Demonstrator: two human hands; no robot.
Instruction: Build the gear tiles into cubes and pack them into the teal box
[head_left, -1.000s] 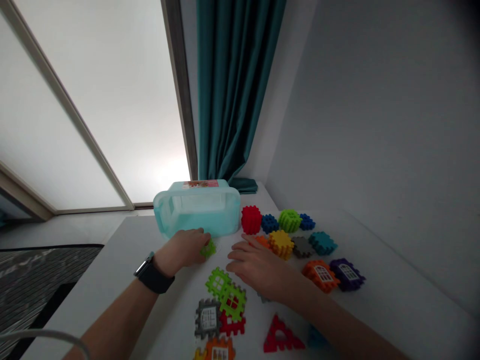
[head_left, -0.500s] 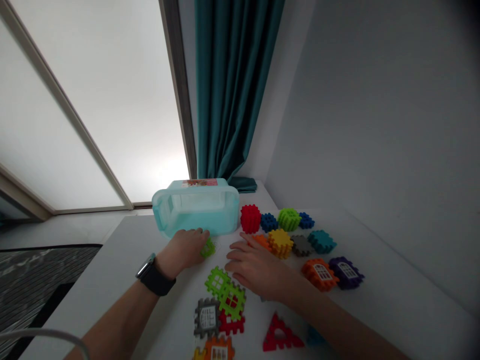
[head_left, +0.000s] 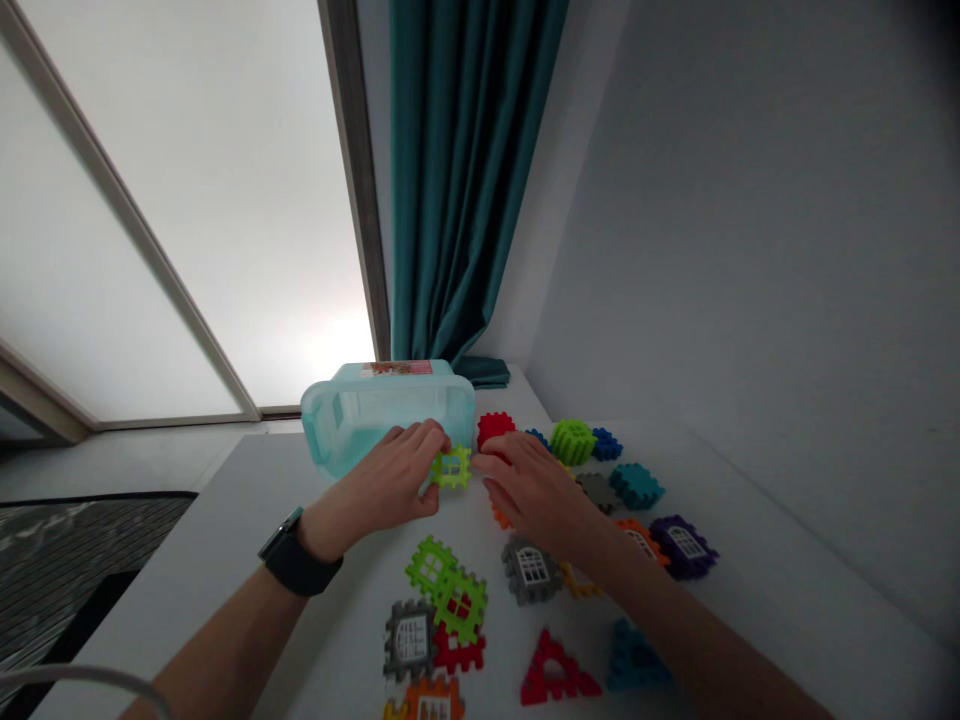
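Observation:
My left hand (head_left: 401, 468) pinches a lime green window block (head_left: 452, 467) by its left side, raised in front of the tub. My right hand (head_left: 529, 490) has bent fingers a little apart, tips close to the block's right edge; whether they touch it I cannot tell. Behind it, a red stack of blocks (head_left: 495, 428) and a yellow and an orange one are partly hidden. Below my hands lie two lime green window blocks (head_left: 459, 603), overlapping a red block (head_left: 457, 652). A grey window block (head_left: 531, 570) rests under my right wrist.
A clear turquoise tub (head_left: 315, 430) lies on its side at the back of the white table (head_left: 247, 520). Stacked blocks, including a lime green stack (head_left: 572, 442) and a purple window block (head_left: 684, 546), stand at the right. A red triangle (head_left: 556, 672) lies near the front.
My left hand has lifted the lime green window block from the table and moved it right. My right hand has moved up and right, uncovering the grey window block.

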